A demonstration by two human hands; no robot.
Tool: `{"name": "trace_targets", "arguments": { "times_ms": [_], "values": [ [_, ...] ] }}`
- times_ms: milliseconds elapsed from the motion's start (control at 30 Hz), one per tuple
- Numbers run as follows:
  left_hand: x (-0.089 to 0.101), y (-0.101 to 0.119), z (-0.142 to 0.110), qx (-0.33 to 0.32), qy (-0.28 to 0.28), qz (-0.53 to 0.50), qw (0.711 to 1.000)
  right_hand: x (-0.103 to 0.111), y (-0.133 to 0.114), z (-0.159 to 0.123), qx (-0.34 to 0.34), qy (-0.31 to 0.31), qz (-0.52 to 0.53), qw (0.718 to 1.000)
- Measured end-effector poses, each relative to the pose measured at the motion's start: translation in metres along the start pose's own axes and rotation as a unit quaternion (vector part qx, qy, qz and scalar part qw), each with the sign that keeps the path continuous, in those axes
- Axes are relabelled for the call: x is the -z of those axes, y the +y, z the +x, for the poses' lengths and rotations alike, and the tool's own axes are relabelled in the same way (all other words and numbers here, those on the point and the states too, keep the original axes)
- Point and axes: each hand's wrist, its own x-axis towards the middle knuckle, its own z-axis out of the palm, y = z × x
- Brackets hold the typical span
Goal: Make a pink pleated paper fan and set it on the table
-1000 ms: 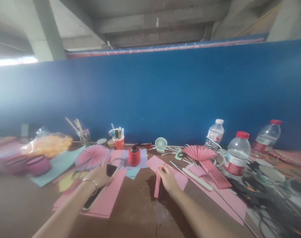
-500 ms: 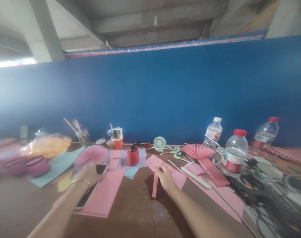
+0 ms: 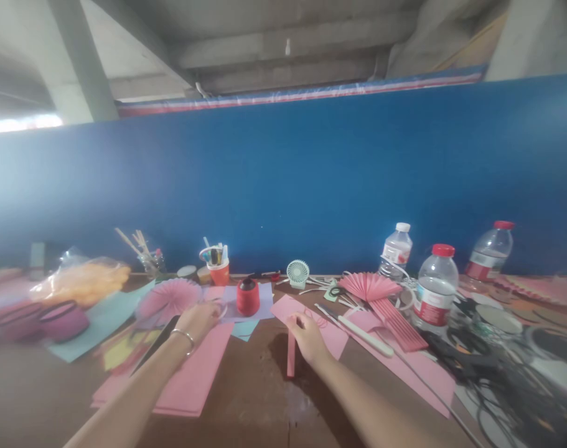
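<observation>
We take the red spool as our landmark; it stands upright on a lilac sheet. To its right and nearer us, our right hand pinches a narrow pink strip between thumb and fingers at its far end. That hold probably stops any layers springing apart while leaving most of the length uncovered; whether the near end touches the table, we cannot tell.

Left of the spool, our left hand extends over the pink sheets, its fingertips at a clear ring, perhaps a tape roll. We cannot tell whether they close on it.

A pale pink rosette lies left of the spool, and a pleated fan well to its right, perhaps set aside so that our forearms do not crush their folds.
</observation>
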Motion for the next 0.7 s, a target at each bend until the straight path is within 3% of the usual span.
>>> {"name": "trace_targets", "arguments": {
  "times_ms": [100, 200, 300, 367, 433, 500, 600, 700],
  "values": [
    [0.009, -0.002, -0.003, -0.029, -0.022, -0.02, 0.999, 0.003, -0.003, 0.001, 0.009, -0.002, -0.071, 0.997],
    [0.019, 0.001, -0.014, -0.065, -0.032, -0.123, 0.99, 0.011, -0.006, 0.003, -0.009, -0.008, -0.208, 0.978],
    [0.021, 0.012, -0.032, -0.032, -0.041, -0.242, 0.969, 0.017, -0.016, 0.003, 0.033, 0.014, -0.276, 0.961],
    [0.014, 0.025, -0.044, -0.024, -0.079, -0.281, 0.956, 0.015, -0.028, 0.002, 0.094, 0.012, -0.225, 0.97],
    [0.0, 0.039, -0.052, -0.029, -0.093, -0.28, 0.955, 0.007, -0.039, -0.001, 0.111, -0.048, -0.117, 0.986],
    [-0.019, 0.05, -0.056, -0.029, -0.105, -0.286, 0.952, -0.002, -0.047, -0.005, 0.09, -0.097, -0.019, 0.991],
    [-0.046, 0.06, -0.059, 0.018, -0.143, -0.372, 0.917, -0.013, -0.047, -0.01, 0.034, -0.085, 0.082, 0.992],
    [-0.062, 0.064, -0.063, 0.042, -0.147, -0.443, 0.883, -0.013, -0.043, -0.009, -0.024, -0.077, 0.156, 0.984]
  ]
}}
